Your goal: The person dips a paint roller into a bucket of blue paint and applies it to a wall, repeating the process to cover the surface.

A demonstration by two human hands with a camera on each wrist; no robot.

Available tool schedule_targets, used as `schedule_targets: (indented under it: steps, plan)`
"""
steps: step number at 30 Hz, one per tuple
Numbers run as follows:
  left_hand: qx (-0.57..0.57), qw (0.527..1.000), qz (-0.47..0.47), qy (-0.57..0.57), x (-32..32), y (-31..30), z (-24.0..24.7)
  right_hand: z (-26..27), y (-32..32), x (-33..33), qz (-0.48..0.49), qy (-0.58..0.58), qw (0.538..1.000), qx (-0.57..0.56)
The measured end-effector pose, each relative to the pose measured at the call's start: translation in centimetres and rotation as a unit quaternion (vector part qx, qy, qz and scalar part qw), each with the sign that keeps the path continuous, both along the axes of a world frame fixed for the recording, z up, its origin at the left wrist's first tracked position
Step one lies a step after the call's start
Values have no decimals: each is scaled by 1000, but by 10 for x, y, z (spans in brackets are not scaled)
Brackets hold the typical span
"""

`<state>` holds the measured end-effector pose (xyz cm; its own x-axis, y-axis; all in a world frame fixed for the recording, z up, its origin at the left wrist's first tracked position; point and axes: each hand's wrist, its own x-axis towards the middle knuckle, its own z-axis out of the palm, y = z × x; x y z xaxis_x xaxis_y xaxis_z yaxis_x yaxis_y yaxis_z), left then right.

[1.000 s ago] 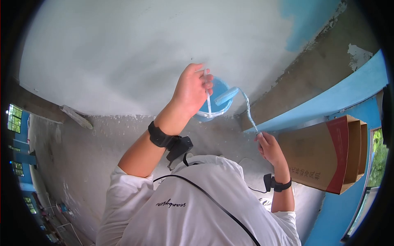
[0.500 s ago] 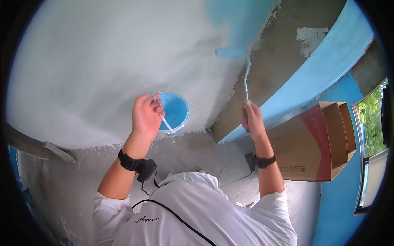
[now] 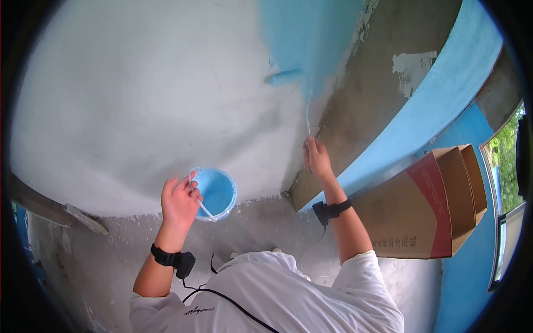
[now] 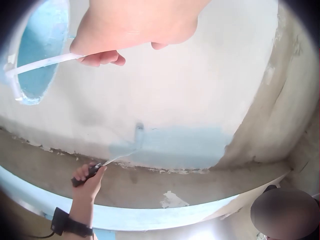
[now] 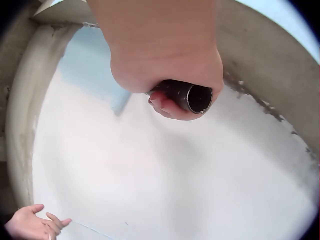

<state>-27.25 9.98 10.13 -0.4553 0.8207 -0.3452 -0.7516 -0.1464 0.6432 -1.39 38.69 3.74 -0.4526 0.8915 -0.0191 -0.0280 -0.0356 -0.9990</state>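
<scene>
Roller (image 3: 284,76) at blue patch's edge

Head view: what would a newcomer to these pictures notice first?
The blue patch at the top of the pale wall stands out first, with the paint roller on its left edge. The right hand grips the roller's handle below it, and the left hand, lower left, holds a paint bucket by its thin white handle. A large cardboard box is at the right.
</scene>
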Motion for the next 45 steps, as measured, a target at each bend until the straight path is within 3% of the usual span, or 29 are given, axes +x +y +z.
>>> schedule_targets:
  steps: [4, 7, 11, 17, 20, 24, 28, 31, 35, 37, 41, 45]
  plan:
    - [0, 1000, 4, -3, -10, -11, -15, -59, 2, 18, -8, -24, 1000, -13]
    - [-26, 999, 29, -13, -14, -20, -28, -68, -3, 25, -1, -22, 999, -47]
    - [-30, 999, 20, -9, -22, -19, -45, -26, 8, 25, -9, -24, 999, -45]
    - [-31, 999, 20, -30, -29, -25, -54, 101, 11, -11, -12, 16, 999, 26]
    - [-38, 998, 23, -38, -30, -25, -51, 116, 5, -24, -12, 38, 999, 17]
    - [-22, 999, 10, -37, -34, -29, -51, 63, 8, -16, -17, 13, 1000, 20]
    - [-2, 999, 2, -43, -37, -30, -51, -12, -2, 11, 5, 8, 994, -108]
    - [-13, 999, -3, -41, -38, -29, -53, -35, -7, 25, 0, -15, 990, -141]
    - [-26, 998, -6, -49, -43, -27, -64, -2, -1, 27, -43, -51, 992, -110]
    - [-37, 998, -3, -49, -43, -25, -63, 39, 10, 19, -62, -47, 997, -18]
    - [-44, 997, -12, -56, -47, -23, -67, 112, 26, 0, -45, 21, 999, -4]
    - [-66, 995, -19, -70, -51, -26, -78, 107, 37, -10, -52, 61, 996, -28]
